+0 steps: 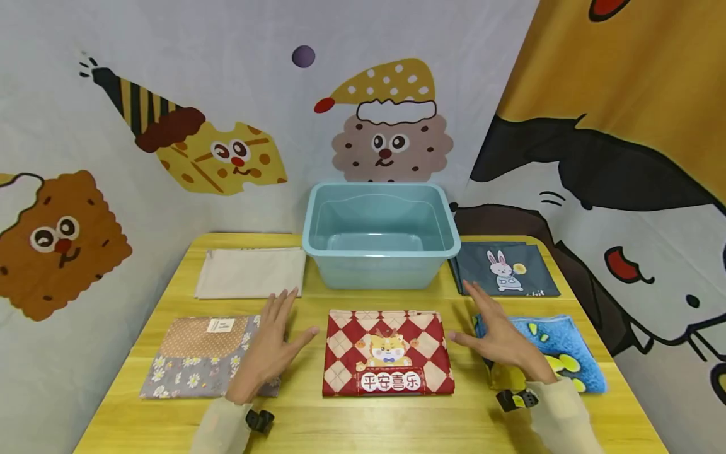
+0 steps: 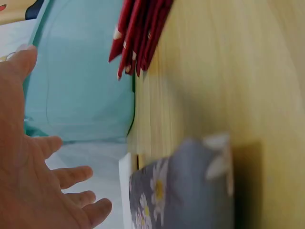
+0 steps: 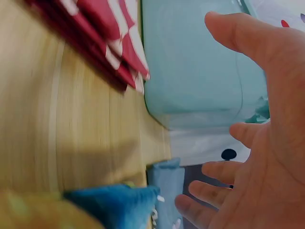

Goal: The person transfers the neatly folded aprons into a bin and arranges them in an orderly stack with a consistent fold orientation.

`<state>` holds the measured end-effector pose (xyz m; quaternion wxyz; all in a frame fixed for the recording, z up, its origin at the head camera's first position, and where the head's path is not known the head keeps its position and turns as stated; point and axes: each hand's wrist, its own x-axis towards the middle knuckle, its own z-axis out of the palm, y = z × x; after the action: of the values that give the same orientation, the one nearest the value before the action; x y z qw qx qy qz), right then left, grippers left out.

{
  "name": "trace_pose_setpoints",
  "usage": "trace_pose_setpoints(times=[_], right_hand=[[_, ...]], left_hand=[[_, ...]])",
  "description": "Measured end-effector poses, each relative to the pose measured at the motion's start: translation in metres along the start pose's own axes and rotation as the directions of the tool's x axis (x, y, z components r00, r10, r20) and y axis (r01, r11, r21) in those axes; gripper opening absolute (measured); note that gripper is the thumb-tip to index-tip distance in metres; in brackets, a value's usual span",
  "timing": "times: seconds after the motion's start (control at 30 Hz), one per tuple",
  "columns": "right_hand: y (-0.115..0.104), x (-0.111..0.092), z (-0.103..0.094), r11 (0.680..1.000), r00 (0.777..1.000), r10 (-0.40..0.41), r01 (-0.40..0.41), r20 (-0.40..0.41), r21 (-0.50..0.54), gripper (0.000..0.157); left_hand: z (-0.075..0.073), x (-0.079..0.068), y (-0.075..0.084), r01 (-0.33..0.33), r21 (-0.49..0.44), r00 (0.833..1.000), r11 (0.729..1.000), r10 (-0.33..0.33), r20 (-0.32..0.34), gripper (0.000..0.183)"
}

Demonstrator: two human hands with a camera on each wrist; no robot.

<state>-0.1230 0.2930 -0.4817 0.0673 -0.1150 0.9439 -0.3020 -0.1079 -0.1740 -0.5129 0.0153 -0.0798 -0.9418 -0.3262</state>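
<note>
My left hand (image 1: 269, 348) hovers with spread fingers over the right part of a folded grey cloth with daisies and a dotted tan panel (image 1: 193, 362). On the other side, my right hand (image 1: 499, 335) is spread above the left edge of a folded blue cloth with yellow patches (image 1: 573, 353). Both palms are bare, as the wrist views show. Between the hands lies a folded red-and-cream checked cloth (image 1: 388, 353) with a cartoon animal and white characters; its layered edge shows in the left wrist view.
A light blue plastic basin (image 1: 374, 272) stands at the table's back. To its left lies a folded off-white cloth (image 1: 249, 272), to its right a folded dark grey cloth with a rabbit (image 1: 505, 268). A cartoon-printed curtain (image 1: 244, 50) hangs behind the wooden table (image 1: 374, 422).
</note>
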Motion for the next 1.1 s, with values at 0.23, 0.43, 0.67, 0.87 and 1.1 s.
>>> trace_pose_setpoints(times=[0.23,0.43,0.67,0.87,1.1], right_hand=[[-0.007,-0.001,0.006,0.989,0.995,0.066,-0.075,0.074,0.124,0.109],[-0.011,-0.001,0.010,0.958,0.976,0.141,-0.177,0.167,0.225,0.108],[-0.014,-0.004,0.015,0.924,0.962,0.169,-0.230,0.213,0.306,0.106],[-0.015,-0.008,0.019,0.899,0.942,0.226,-0.300,0.250,0.319,0.101],[-0.024,-0.013,0.022,0.884,0.921,0.263,-0.349,0.287,0.311,0.092]], left_hand=[[0.006,-0.001,0.004,0.017,-0.194,0.997,0.981,-0.001,0.079,0.091],[0.014,-0.002,0.008,0.097,-0.344,0.986,0.934,-0.043,0.161,0.088],[0.022,-0.004,0.015,0.170,-0.472,0.973,0.865,-0.070,0.222,0.090],[0.023,-0.004,0.020,0.205,-0.485,0.970,0.850,-0.110,0.218,0.086],[0.018,-0.006,0.028,0.290,-0.576,0.944,0.764,-0.131,0.302,0.079]])
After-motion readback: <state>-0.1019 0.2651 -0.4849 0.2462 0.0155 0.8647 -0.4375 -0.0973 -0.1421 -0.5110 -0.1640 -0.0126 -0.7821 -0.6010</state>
